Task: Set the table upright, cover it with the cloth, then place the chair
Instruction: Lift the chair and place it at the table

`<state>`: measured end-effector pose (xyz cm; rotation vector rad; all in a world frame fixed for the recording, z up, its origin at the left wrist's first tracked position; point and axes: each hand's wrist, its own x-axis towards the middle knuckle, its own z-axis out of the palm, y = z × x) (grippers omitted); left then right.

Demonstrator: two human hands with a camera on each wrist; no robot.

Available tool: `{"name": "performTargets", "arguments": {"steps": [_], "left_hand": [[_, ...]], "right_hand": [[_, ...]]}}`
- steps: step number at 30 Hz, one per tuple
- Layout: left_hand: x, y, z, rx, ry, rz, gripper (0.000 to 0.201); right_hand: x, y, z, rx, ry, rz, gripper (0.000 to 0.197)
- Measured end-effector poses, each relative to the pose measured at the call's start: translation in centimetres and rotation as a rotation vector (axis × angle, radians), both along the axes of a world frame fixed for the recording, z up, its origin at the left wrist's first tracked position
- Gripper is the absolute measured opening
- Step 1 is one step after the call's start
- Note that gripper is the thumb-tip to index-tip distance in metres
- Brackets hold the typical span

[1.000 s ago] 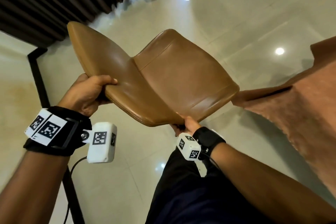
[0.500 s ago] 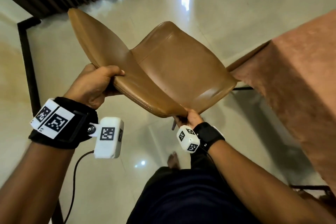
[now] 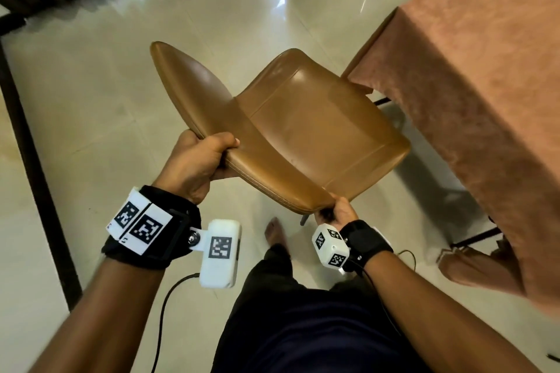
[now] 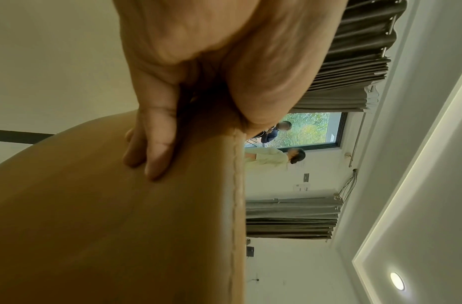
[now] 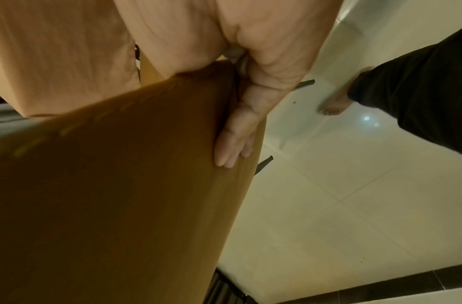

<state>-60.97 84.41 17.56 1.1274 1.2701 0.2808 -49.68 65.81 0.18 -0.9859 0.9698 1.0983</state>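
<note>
Honestly, I read no brand, only square coded tags on my wrist bands (image 3: 142,222). The chair legs are mostly hidden. My left hand (image 3: 197,165) clamps the tan leather chair (image 3: 303,133) backrest, my right hand (image 3: 336,210) grips the seat edge, beside the pink cloth (image 3: 485,94) on the table.

A furnished indoor room, and it reads as a home or a meeting-style space. Glossy cream floor tiles (image 3: 91,106) mirror the ceiling lights, and a recessed spotlight (image 4: 397,281) glows overhead. Grey pleated curtains (image 4: 292,218) hang on a rail beside a dark-framed window (image 4: 313,129) with greenery outside. White walls carry a switch plate (image 4: 306,178) and loose cables. A desk draped in a rust-pink cloth (image 3: 485,100) stands right, with a tan leather chair (image 3: 303,136) alongside it. Two people stand by the window.
</note>
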Motion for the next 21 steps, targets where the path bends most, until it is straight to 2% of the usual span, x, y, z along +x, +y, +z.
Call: {"name": "performTargets", "arguments": {"steps": [8, 12, 17, 21], "left_hand": [[3.9, -13.8, -1.5, 0.001, 0.033, -0.076, 0.022], [6.0, -20.5, -2.6, -0.012, 0.065, -0.121, 0.019], [9.0, -25.7, -4.1, -0.011, 0.122, -0.194, 0.042], [11.0, -27.6, -5.2, -0.015, 0.156, -0.254, 0.045]], "right_hand": [[1.7, -15.2, -1.3, 0.009, 0.022, -0.088, 0.025], [2.7, -22.7, -2.1, 0.012, 0.024, -0.093, 0.025], [3.6, -28.1, -3.4, 0.042, -0.015, -0.135, 0.023], [3.9, -30.5, -5.1, 0.062, 0.031, -0.192, 0.013]]}}
